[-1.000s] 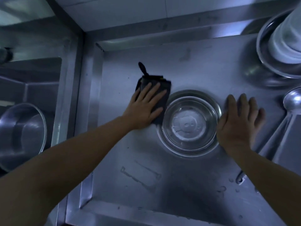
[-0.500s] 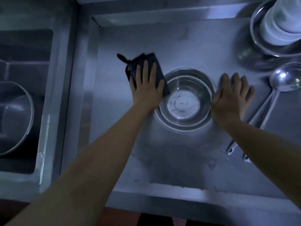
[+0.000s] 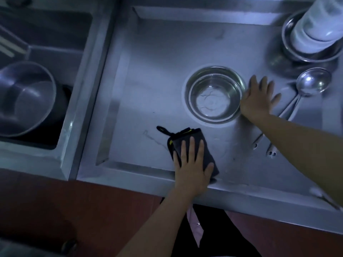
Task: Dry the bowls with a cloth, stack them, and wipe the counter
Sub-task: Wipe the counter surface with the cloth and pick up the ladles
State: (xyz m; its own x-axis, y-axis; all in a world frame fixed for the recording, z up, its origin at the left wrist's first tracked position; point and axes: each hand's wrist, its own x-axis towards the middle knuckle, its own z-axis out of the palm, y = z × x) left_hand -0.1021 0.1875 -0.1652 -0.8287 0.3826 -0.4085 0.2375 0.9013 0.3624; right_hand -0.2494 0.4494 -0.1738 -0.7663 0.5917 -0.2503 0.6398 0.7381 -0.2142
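Observation:
A steel bowl (image 3: pixel 214 94) stands upright on the steel counter (image 3: pixel 157 71); it looks like two nested bowls. My right hand (image 3: pixel 259 99) lies flat on the counter, fingers spread, touching the bowl's right rim. My left hand (image 3: pixel 193 164) presses flat on a dark folded cloth (image 3: pixel 207 149) with a hanging loop, near the counter's front edge, below and left of the bowl.
At the back right, white bowls (image 3: pixel 319 26) sit stacked inside a wide steel bowl (image 3: pixel 289 39). Two steel ladles (image 3: pixel 311 84) lie right of my right hand. A sink at the left holds a large steel bowl (image 3: pixel 24 99). The counter has a raised rim (image 3: pixel 241 193) in front.
My left hand has slid the cloth from beside the bowl's upper left down to the counter's front edge. My right hand stays against the bowl. The view has shifted.

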